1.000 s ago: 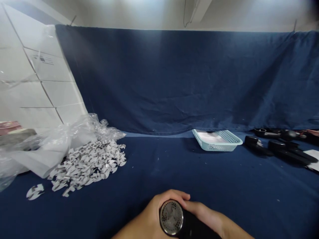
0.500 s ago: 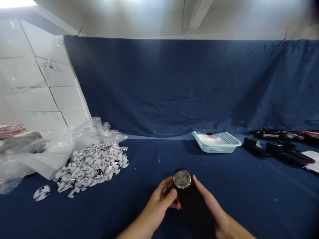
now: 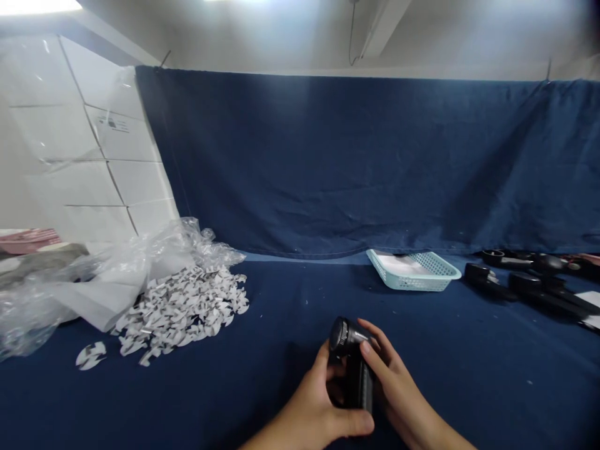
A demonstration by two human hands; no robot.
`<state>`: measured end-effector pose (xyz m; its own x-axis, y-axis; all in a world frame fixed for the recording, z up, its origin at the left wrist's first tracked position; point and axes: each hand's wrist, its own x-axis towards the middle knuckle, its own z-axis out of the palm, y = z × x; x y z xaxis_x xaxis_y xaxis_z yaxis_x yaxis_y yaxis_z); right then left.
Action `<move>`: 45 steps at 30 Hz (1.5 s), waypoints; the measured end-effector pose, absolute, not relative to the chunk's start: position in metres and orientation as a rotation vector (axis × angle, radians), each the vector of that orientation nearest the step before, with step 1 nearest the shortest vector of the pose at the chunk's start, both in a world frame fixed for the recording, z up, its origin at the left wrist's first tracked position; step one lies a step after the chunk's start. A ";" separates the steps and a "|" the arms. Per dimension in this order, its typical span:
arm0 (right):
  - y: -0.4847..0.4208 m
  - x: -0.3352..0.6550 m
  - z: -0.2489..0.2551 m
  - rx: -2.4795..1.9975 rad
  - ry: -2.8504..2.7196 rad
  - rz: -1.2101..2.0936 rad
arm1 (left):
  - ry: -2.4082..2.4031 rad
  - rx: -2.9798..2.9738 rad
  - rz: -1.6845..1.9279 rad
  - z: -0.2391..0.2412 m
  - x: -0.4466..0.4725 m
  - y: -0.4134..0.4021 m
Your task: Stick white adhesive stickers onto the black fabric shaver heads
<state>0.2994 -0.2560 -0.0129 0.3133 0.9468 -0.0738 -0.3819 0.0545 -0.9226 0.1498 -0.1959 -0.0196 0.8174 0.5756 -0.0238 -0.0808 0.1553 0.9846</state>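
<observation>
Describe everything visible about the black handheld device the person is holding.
The black device looks like matte plastic: a slim body topped by a round head turned left. It is held roughly upright over the blue-clothed table. The left hand wraps its lower body; the right hand presses its right side, fingertips near the head. Its lower end is hidden.
</observation>
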 end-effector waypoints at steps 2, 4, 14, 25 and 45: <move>-0.255 0.302 -0.014 -1.029 -0.687 1.185 | 0.522 1.330 0.490 -0.022 0.151 -0.197; -0.255 0.305 -0.014 -0.964 -0.706 1.247 | 0.556 1.316 0.497 -0.022 0.153 -0.198; -0.259 0.317 -0.016 -0.670 -0.696 1.489 | 0.553 1.237 0.543 -0.026 0.152 -0.191; -0.255 0.319 -0.014 -0.690 -0.699 1.500 | 0.538 1.248 0.508 -0.022 0.152 -0.191; -0.241 0.319 -0.036 -0.712 -0.787 1.383 | 0.882 2.417 0.939 -0.015 0.139 -0.179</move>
